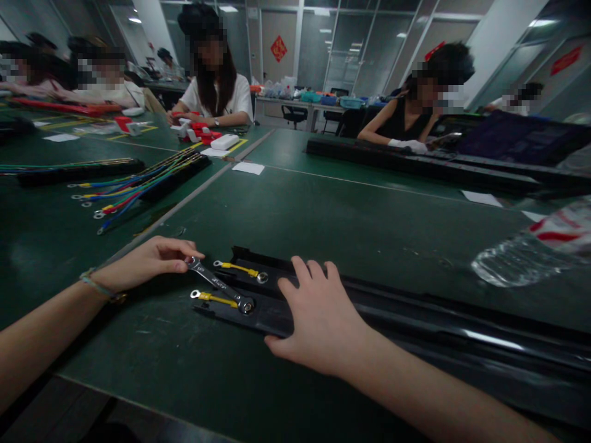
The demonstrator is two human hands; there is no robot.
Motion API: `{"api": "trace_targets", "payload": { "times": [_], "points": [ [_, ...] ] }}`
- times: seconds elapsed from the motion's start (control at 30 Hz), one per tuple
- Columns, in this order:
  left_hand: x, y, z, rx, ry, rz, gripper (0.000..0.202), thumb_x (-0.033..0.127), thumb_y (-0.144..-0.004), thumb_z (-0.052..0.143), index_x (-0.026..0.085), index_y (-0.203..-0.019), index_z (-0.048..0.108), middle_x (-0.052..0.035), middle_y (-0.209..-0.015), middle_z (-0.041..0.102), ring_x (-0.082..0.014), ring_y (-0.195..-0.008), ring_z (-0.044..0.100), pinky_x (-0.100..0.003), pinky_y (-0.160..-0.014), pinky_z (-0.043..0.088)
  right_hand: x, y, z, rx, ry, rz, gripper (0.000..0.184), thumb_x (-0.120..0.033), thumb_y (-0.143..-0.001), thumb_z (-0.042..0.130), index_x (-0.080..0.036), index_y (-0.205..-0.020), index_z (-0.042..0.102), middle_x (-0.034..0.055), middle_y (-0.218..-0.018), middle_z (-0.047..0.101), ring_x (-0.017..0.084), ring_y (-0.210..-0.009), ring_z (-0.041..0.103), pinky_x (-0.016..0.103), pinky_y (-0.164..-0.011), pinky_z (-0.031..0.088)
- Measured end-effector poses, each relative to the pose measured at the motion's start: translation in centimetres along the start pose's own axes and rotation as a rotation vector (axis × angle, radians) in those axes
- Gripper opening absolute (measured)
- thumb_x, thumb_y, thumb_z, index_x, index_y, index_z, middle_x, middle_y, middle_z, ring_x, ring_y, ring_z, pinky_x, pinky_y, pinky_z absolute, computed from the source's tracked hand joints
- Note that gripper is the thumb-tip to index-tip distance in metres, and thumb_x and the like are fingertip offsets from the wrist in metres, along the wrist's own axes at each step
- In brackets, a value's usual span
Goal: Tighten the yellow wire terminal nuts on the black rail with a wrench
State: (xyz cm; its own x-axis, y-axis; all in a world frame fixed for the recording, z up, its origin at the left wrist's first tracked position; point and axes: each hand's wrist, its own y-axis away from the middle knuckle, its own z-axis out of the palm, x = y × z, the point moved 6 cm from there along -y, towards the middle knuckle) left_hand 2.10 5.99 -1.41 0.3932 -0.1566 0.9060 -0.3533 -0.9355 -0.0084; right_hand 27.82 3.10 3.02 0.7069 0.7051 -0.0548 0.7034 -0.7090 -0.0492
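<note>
Pinching the free end of a small wrench (217,283) between thumb and fingertips, the left hand (148,263) rests near the tabletop's (323,215) near edge. The wrench's ring end sits on a bolt at the left end of a long black rail (406,314). The right hand (318,320) lies flat on the rail, fingers spread. Two yellow-sleeved lugs (237,269) lie on that rail end. This looks like a bolt-turning step on the nearer lug; swinging the wrench calls for the rail pinned firmly.
</note>
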Motion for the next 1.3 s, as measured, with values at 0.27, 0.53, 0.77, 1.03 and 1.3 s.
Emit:
{"api": "trace_targets", "payload": {
  "times": [0.27,0.53,0.77,1.03,1.3],
  "points": [
    [1.0,0.4,1.0,-0.214,0.134,0.11,0.02,0.036,-0.065,0.067,0.019,-0.074,0.061,-0.0007,-0.071,0.05,-0.0155,-0.066,0.046,-0.025,-0.057,0.037,0.1,-0.1,-0.1,-0.025,-0.014,0.002,0.068,-0.063,-0.059,0.045,-0.014,-0.106,0.055,0.0229,-0.126,0.036,0.039,-0.109,0.034,0.057,-0.086,0.02],
    [2.4,0.9,2.5,-0.4,0.147,0.134,0.026,0.037,-0.057,0.073,0.019,-0.066,0.056,-0.0008,-0.069,0.051,-0.0159,-0.062,0.043,-0.026,-0.055,0.032,0.1,-0.1,-0.1,-0.031,-0.021,-0.003,0.069,-0.064,-0.06,0.043,-0.014,-0.106,0.055,0.0233,-0.126,0.035,0.039,-0.109,0.033,0.057,-0.086,0.02],
    [2.5,0.7,2.6,-0.403,0.139,0.144,0.025,0.037,-0.059,0.072,0.019,-0.068,0.056,-0.0004,-0.07,0.051,-0.0156,-0.062,0.043,-0.025,-0.055,0.033,0.0,0.0,-0.1,-0.032,-0.016,0.006,0.068,-0.063,-0.059,0.045,-0.014,-0.105,0.056,0.0232,-0.126,0.036,0.039,-0.109,0.034,0.057,-0.086,0.02],
    [1.1,0.5,1.6,-0.271,0.215,0.062,0.021,0.036,-0.065,0.067,0.02,-0.076,0.059,0.0003,-0.073,0.05,-0.0145,-0.065,0.045,-0.023,-0.057,0.036,0.1,-0.1,-0.2,-0.033,-0.016,0.004,0.068,-0.063,-0.06,0.043,-0.014,-0.105,0.055,0.0232,-0.126,0.036,0.039,-0.109,0.034,0.057,-0.086,0.02],
    [0.0,0.1,0.5,-0.085,0.065,-0.019,0.013,0.022,-0.069,0.059,0.017,-0.081,0.062,-0.0025,-0.078,0.055,-0.0153,-0.07,0.05,-0.026,-0.062,0.04,0.1,0.0,0.0,-0.03,0.006,-0.001,0.068,-0.064,-0.06,0.042,-0.015,-0.105,0.055,0.0222,-0.127,0.035,0.038,-0.11,0.033,0.056,-0.086,0.019]
  ]
}}
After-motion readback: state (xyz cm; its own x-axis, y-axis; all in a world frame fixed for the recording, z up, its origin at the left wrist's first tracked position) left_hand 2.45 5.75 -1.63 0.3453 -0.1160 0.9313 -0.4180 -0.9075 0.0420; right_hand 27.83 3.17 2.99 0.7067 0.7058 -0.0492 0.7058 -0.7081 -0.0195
